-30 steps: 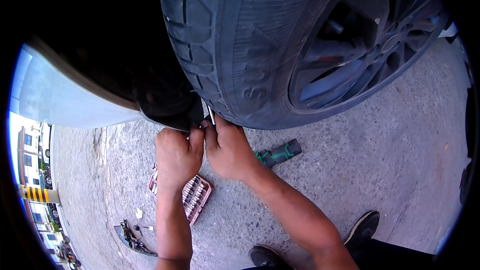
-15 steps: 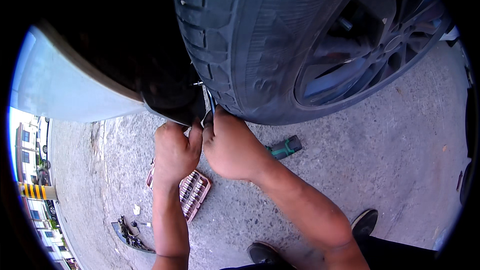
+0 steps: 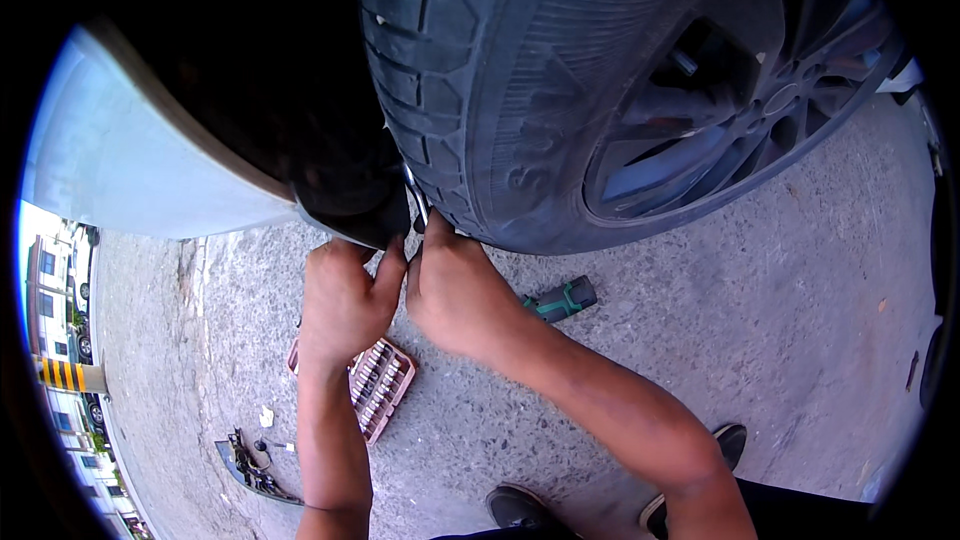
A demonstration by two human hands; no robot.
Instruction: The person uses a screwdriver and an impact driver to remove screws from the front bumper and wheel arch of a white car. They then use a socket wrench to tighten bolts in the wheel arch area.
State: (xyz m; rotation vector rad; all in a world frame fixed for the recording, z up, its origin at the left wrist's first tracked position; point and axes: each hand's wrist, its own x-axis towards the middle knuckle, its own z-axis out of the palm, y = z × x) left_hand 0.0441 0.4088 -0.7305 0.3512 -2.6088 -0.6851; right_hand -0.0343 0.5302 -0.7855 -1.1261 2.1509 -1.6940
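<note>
My right hand (image 3: pixel 452 285) is closed around a slim shiny metal tool that looks like a ratchet wrench (image 3: pixel 416 198). Its shaft points up into the narrow gap between the tire tread (image 3: pixel 420 110) and the dark wheel-arch liner (image 3: pixel 355 212). The tool's far end is lost in shadow. Just left of it, my left hand (image 3: pixel 345 295) grips the lower edge of the liner, thumb in front and fingers folded behind. Both hands are close together beneath the wheel well, and the fingertips are partly hidden.
A pale car body panel (image 3: pixel 150 160) curves along the left. On the concrete lie an open pink-red socket case (image 3: pixel 385 385), a green and black power tool (image 3: pixel 562 300) and a dark curved part with wires (image 3: pixel 255 470). My shoes (image 3: pixel 520 508) stand below; the spoked wheel (image 3: pixel 750 120) fills the upper right.
The ratchet wrench's head, with a silver tip pointing left earlier, is now less visible in the gap. Both hands stay in nearly the same place; the view has shifted slightly.
</note>
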